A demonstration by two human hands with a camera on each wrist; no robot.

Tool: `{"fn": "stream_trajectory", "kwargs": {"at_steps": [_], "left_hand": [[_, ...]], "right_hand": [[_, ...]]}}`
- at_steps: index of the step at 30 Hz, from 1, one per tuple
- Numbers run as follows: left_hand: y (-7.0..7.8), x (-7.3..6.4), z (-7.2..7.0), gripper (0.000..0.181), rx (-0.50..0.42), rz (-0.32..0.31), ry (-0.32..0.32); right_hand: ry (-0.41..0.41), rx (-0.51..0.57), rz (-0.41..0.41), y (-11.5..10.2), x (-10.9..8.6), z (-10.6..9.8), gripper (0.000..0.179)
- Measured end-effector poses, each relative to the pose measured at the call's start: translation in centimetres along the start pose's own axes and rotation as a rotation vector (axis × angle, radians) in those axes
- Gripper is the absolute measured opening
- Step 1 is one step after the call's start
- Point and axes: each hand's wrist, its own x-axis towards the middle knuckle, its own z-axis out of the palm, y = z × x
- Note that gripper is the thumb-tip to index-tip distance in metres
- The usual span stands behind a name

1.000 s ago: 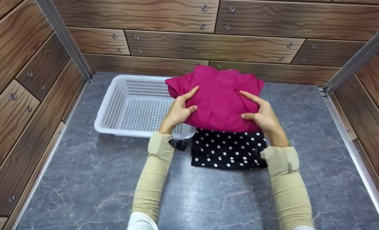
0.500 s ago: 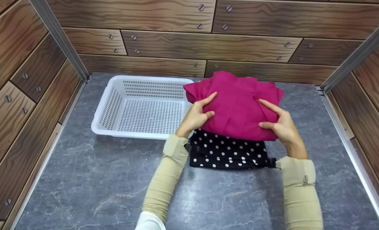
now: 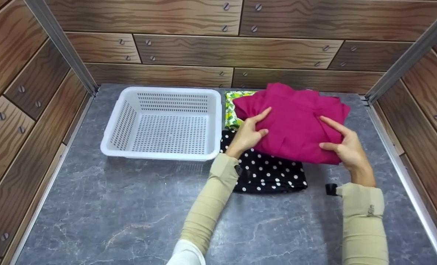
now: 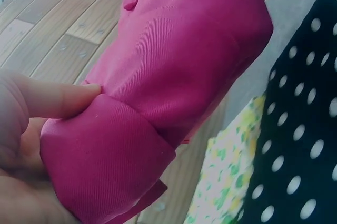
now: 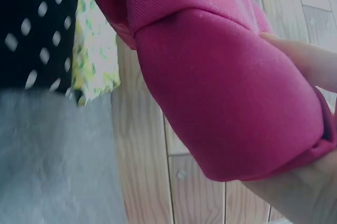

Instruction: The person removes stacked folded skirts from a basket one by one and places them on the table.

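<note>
A folded magenta garment (image 3: 296,129) is held up between both hands in the head view. My left hand (image 3: 250,134) grips its left side, thumb and index finger on the upper face. On the opposite side my right hand (image 3: 347,147) holds it the same way, the other fingers hidden beneath. Both wrist views show the magenta cloth (image 4: 174,50) bulging between thumb and fingers. Below it lies a folded black cloth with white dots (image 3: 270,175). Behind that, a yellow-green printed cloth (image 3: 231,110) shows partly, the rest covered by the garment in this view.
A white perforated plastic basket (image 3: 161,156) stands on the left, with nothing in it. The grey marbled surface (image 3: 130,213) is bounded by wood-patterned walls (image 3: 181,51) at the back and sides.
Both hands have carried the magenta garment to the right, from overlapping the basket's right end to over the folded cloths. The basket's right end and the yellow-green cloth have come into sight.
</note>
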Motion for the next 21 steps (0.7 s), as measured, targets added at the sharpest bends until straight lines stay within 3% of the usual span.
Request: {"fn": "stream_trajectory", "kwargs": {"at_steps": [14, 21], "left_hand": [[0.1, 1.2, 6.7, 0.071, -0.092, -0.053, -0.002], [0.1, 1.5, 9.8, 0.073, -0.086, -0.08, -0.009]], "right_hand": [[0.069, 0.036, -0.002, 2.2, -1.3, -5.3, 0.082], [0.149, -0.024, 0.051, 2.8, -2.2, -7.5, 0.082]]}}
